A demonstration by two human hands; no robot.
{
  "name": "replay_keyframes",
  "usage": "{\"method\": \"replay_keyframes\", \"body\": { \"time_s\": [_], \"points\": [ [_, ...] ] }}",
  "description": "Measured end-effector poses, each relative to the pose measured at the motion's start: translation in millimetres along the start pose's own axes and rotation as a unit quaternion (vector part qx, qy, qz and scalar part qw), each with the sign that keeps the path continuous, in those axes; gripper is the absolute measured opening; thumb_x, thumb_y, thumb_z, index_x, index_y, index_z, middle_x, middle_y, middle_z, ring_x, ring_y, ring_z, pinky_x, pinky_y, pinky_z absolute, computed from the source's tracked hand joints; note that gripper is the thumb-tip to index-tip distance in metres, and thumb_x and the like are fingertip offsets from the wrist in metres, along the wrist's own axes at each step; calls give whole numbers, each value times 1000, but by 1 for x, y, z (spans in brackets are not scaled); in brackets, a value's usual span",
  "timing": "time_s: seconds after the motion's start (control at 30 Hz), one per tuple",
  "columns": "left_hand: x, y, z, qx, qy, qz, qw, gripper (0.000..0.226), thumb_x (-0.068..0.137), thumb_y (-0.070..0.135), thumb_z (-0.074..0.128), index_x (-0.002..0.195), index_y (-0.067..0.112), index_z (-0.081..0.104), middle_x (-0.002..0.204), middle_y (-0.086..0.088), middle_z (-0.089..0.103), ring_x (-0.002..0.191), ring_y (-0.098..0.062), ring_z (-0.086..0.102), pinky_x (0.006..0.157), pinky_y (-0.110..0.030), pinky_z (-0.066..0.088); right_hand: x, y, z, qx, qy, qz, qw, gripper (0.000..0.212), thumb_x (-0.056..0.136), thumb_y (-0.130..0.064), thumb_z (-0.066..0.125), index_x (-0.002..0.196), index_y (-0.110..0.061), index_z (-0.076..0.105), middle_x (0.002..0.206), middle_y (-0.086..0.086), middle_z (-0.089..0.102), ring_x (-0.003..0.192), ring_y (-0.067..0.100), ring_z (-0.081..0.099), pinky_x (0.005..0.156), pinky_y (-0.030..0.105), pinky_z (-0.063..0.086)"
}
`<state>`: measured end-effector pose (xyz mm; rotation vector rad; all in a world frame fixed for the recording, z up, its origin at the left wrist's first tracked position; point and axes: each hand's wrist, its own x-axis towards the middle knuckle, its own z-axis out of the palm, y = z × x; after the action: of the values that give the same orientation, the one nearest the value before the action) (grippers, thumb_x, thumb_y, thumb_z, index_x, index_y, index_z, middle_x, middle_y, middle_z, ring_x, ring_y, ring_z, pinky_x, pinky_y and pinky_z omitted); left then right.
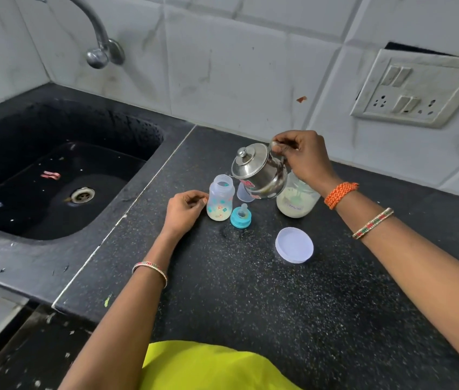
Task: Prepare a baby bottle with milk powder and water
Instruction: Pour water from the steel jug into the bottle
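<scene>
An open baby bottle (pixel 220 199) with coloured prints stands on the black counter (pixel 251 291), pale powder at its bottom. My left hand (pixel 184 212) rests beside it, fingertips touching its left side. My right hand (pixel 304 157) grips the handle of a lidded steel kettle (pixel 259 171), tilted left with its rim just above the bottle's mouth. A teal nipple cap (pixel 241 216) lies right of the bottle. The bottle's clear cover (pixel 243 192) stands behind it. An open jar of milk powder (pixel 297 202) sits under my right wrist.
The jar's white lid (pixel 294 244) lies upside down nearer me. A black sink (pixel 54 175) with a drain fills the left, under a steel tap (pixel 99 38). A switch and socket panel (pixel 416 88) is on the tiled wall at right.
</scene>
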<state>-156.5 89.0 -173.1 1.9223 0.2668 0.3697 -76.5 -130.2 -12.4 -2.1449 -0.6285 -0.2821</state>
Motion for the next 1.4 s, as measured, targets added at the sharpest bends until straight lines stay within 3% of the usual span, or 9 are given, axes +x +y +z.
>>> {"method": "replay_keyframes", "body": {
  "time_s": [0.3, 0.43, 0.93, 1.2, 1.4],
  "points": [
    [-3, 3, -1, 35, -11, 23, 999, 19, 89, 6, 59, 103, 13, 70, 93, 6, 68, 82, -3, 61, 69, -1, 44, -2, -12, -2, -30, -6, -31, 999, 18, 82, -1, 67, 100, 0, 71, 87, -3, 66, 72, -12, 56, 67, -3, 43],
    [-1, 1, -1, 42, -9, 22, 999, 19, 89, 6, 59, 101, 15, 70, 91, 7, 68, 79, 2, 61, 67, -1, 44, -2, -16, -4, -41, -10, -39, 998, 17, 83, -2, 67, 100, 0, 71, 87, -1, 66, 74, -3, 60, 68, -2, 43],
    [-1, -2, 0, 60, -12, 29, 998, 23, 89, 3, 57, 104, 16, 70, 94, 11, 66, 81, 7, 58, 71, -2, 42, -1, -17, -13, -57, 6, -49, 997, 16, 83, -1, 66, 98, -1, 72, 85, -4, 65, 71, -12, 56, 65, -4, 41],
    [-1, -3, 1, 65, -11, 31, 997, 25, 87, -1, 55, 102, 13, 71, 93, 9, 67, 84, -1, 62, 71, 3, 41, -1, -19, -16, -69, 12, -53, 996, 15, 83, -4, 66, 97, -3, 73, 86, -4, 66, 77, 3, 60, 69, -5, 40],
    [-2, -1, 0, 76, -11, 32, 997, 35, 82, -11, 48, 99, 11, 70, 89, 7, 67, 78, 9, 58, 70, 4, 40, -2, -19, -17, -67, 16, -50, 996, 15, 84, -4, 65, 97, -3, 73, 86, -4, 66, 76, -1, 59, 70, -4, 41]
  ]
}}
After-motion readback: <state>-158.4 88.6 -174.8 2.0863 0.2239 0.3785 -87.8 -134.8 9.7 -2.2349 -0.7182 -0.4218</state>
